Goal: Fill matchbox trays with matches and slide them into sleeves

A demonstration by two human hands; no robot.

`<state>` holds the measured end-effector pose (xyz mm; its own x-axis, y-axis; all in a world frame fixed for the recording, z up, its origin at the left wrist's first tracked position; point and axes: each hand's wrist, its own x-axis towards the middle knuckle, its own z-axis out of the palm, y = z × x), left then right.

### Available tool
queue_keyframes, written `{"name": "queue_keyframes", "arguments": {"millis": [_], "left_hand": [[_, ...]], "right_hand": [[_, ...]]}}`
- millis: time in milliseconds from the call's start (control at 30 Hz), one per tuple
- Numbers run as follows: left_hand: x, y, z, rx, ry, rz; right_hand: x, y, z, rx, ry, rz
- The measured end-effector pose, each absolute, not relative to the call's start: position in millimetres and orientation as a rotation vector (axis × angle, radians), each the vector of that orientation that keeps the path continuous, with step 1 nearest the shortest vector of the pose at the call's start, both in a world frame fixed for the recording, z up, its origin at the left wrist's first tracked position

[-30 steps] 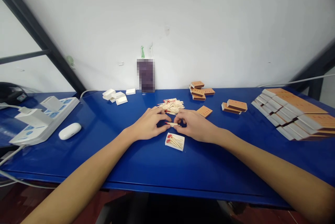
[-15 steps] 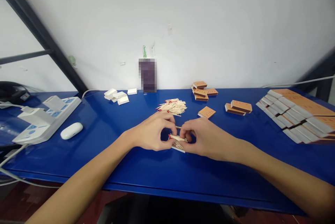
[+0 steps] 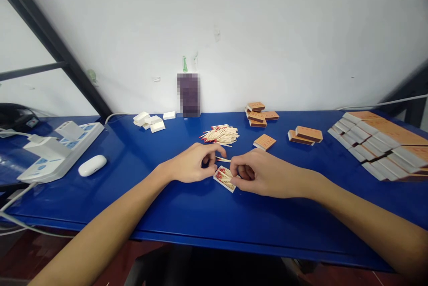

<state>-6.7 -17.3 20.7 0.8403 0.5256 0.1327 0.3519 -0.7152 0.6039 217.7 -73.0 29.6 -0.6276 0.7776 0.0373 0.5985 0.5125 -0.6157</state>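
A white matchbox tray [image 3: 229, 189] lies on the blue table between my hands, filled with red-tipped matches [image 3: 224, 176]. My left hand [image 3: 192, 162] is open at the tray's left, its index finger stretched out and its thumb close to the tray's corner. My right hand [image 3: 267, 173] is closed at the tray's right side, thumb over its edge; the fingertips are partly hidden. Just behind the tray, loose matches [image 3: 222, 159] lie between the hands. Farther back is a heap of red-tipped matches [image 3: 221, 135]. One orange matchbox [image 3: 265, 141] lies beyond my right hand.
White empty-looking trays [image 3: 150, 121] lie at back left. Orange matchboxes stand in a small pile [image 3: 257, 116], a pair [image 3: 306, 134] and a large stack [image 3: 381, 143] at right. A power strip [image 3: 67, 152] and white oval case [image 3: 92, 165] are left; a pixelated dark rectangle [image 3: 190, 94] leans on the wall.
The matches pinched between both hands above the tray now lie in it. My left hand has let go and moved slightly left and up, its fingers parting. The right hand stays at the tray.
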Motion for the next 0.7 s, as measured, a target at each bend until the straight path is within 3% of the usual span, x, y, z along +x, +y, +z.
{"name": "queue_keyframes", "arguments": {"millis": [300,700], "left_hand": [[-3.3,-20.5,21.3,2.226,0.599,0.364],[-1.9,-19.1,14.8,2.329,0.653,0.460]], "right_hand": [[220.2,-65.6,21.4,-1.042,-2.454,0.964],[217.1,-72.4,25.1,-1.085,-2.547,0.636]]}}
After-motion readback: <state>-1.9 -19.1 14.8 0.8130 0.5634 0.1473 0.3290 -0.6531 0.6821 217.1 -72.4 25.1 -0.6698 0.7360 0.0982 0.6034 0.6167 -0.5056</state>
